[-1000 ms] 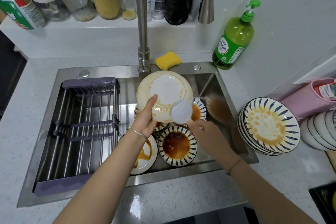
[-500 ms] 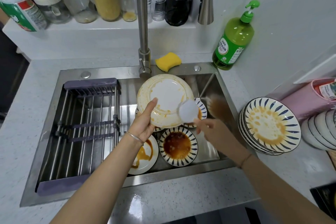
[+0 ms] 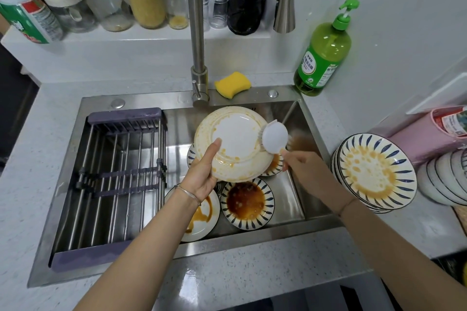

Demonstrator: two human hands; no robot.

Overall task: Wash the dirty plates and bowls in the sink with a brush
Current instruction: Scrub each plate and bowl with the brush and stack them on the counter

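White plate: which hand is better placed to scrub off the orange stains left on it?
Right. The right hand holds the brush against the rim of the white plate; the left hand grips that plate, tilted over the sink.

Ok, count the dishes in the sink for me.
5: held plate in the left hand; sauce bowl in front; stained plate under the left wrist; patterned rims peeking out either side of the held plate. More may hide underneath.
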